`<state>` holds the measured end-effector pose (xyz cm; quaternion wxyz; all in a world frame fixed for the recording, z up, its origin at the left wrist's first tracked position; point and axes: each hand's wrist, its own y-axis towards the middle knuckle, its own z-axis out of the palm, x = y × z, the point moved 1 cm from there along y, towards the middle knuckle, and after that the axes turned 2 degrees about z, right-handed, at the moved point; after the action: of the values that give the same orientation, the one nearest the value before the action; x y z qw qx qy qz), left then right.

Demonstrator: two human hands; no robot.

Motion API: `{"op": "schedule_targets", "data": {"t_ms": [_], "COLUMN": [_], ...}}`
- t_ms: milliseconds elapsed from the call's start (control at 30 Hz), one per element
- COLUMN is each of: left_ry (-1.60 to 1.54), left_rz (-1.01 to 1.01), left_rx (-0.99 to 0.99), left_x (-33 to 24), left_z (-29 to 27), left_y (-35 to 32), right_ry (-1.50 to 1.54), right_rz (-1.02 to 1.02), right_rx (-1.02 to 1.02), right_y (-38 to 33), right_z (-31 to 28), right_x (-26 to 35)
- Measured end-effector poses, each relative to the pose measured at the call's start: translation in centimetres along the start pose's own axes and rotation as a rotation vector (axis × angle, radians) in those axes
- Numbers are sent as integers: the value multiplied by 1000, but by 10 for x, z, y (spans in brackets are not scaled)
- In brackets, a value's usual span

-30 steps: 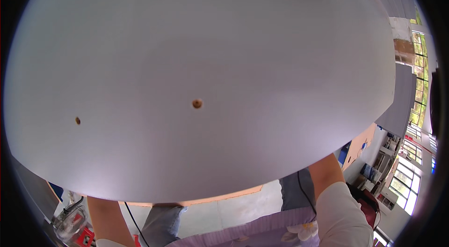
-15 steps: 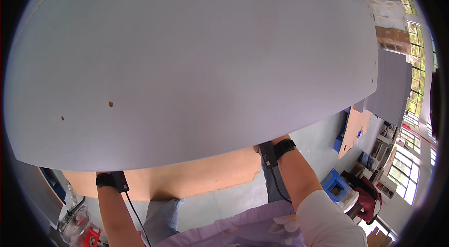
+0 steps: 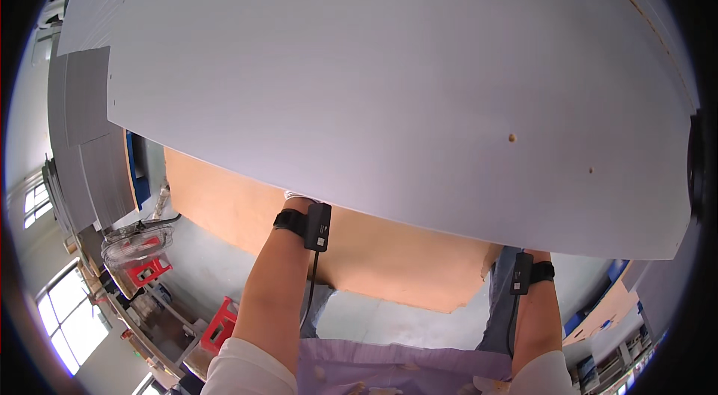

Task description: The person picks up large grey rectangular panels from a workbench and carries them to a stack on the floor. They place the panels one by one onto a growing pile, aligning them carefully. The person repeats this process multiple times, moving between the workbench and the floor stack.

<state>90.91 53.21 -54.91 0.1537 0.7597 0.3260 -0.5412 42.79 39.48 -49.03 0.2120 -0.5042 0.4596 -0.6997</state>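
A large pale grey panel (image 3: 359, 88) spans most of the view, its near edge sloping down toward the right. At that edge my left hand (image 3: 298, 197) is mostly hidden under the panel, and only a bit of white shows above the wrist. Farther right, my right hand (image 3: 537, 253) also goes out of sight beneath the edge. The fingers of both hands are covered, so their grip cannot be seen. Each wrist carries a black strap with a small black box (image 3: 318, 227) and a cable. Two small holes, one of them the larger hole (image 3: 512, 138), mark the panel's right part.
Below the panel lies a brown board (image 3: 404, 260) with a ragged edge. To the left are stacked grey panels (image 3: 97, 163), a fan (image 3: 138, 244) and a red stool (image 3: 220, 325). Another brown board (image 3: 602, 313) with blue beneath stands at lower right.
The panel's near edge now slopes down to the right instead of up. Holes show at its right, where before they showed at its left. Both my arms sit farther right in view.
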Motion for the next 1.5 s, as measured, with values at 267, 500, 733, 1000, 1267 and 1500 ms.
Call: {"op": "schedule_targets", "data": {"t_ms": [267,500,733,1000,1267,1500], "left_ry": [213,310,161,241,52,-31], "left_rz": [-445,-698,-738,-774,-902,-890], "left_rx": [-48,-19,290,62,7,73], "left_x": [35,46,46,6,-47,-40], "left_z": [-22,-72,-106,-91,-43,-48], "left_y": [3,27,91,96,89,93], "right_ry": [-283,-1027,-2258,-1165,-1118,-1073], "right_rz": [-28,-342,-999,-66,-72,-106], "right_rx": [62,220,-249,166,267,292], "right_y": [22,65,123,21,15,18], "right_z": [-22,-55,-61,4,7,4], "right_x": [-8,-20,-44,54,63,64]}}
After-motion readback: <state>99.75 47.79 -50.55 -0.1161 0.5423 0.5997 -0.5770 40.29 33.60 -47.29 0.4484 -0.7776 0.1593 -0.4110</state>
